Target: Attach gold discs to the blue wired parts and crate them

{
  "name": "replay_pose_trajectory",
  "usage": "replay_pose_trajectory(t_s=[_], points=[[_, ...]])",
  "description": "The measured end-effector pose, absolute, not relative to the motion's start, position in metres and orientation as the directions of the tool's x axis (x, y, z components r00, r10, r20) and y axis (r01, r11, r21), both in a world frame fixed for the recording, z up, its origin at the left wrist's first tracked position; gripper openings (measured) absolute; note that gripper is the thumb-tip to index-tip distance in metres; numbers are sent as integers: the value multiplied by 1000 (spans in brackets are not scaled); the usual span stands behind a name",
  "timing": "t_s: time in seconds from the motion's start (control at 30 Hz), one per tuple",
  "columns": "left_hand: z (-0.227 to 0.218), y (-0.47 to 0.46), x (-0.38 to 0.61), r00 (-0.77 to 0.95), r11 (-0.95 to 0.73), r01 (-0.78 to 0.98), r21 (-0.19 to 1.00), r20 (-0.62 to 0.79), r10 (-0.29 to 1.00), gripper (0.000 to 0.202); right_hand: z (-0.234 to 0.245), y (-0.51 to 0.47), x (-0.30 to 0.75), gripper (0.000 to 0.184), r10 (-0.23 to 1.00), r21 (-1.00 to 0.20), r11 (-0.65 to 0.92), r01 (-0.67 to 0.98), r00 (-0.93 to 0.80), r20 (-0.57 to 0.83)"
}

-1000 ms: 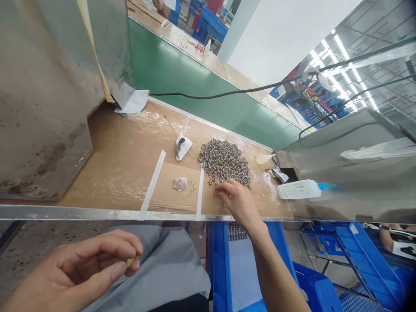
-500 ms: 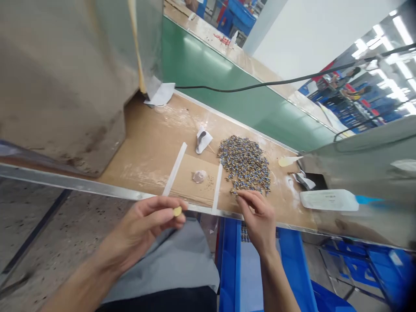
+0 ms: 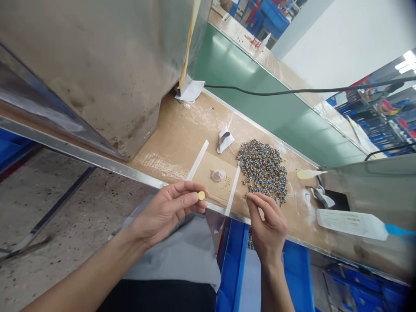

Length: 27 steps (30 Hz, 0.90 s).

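Between the thumb and fingers of my left hand [image 3: 177,203] is a small round yellow disc [image 3: 201,196], its flat face with a tiny centre mark turned up. My right hand [image 3: 268,221] is closed in a pinch at the front edge of a pile of small blue-and-gold metal parts [image 3: 263,167]. One tiny metal part [image 3: 245,196] shows at its fingertips, mostly covered by them. Between and beyond the hands, a small greyish-pink lump [image 3: 217,175] sits on a cardboard piece [image 3: 209,167], with tiny specks beside it.
White tape strips [image 3: 197,160] edge the cardboard. Behind it lies a folded white paper [image 3: 225,139]. To the right are a yellowish dropper bottle [image 3: 307,174] and a white bottle [image 3: 351,223] with a blue tip. A metal housing [image 3: 107,65] stands left; a blue bin [image 3: 297,273] is below.
My view has turned, shifting the bench rightward in the picture. The yellow disc now faces up more in my left hand. My right hand remains pinched by the pile's front edge.
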<state>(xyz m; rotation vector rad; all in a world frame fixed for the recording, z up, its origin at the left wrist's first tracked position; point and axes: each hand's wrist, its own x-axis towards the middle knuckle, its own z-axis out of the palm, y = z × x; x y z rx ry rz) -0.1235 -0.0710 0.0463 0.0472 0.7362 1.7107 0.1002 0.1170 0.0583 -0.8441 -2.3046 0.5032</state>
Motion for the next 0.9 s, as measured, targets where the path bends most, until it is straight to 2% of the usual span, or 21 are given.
replay_pose_trajectory(t_s=[0.13,0.23,0.4,0.67,0.9], points=[[45,-66,-128,-333,-121,-836,535,-320,887,21,74,110,64,14,682,-613,704,359,-581,443],[43,-63,-129,-380,-164,-805,571,-283,881,17,78,109,38,13,650,-625,721,299,-604,462],[37,-63,-125,-444,-203,-749,630,-251,860,20,74,111,18,16,585,-555,785,275,-623,519],[33,-59,-122,-471,-229,-753,617,-262,842,16,70,112,13,19,528,-462,838,291,-647,550],[35,-59,-121,-470,-220,-751,623,-268,841,23,68,111,12,26,457,-378,883,277,-688,564]])
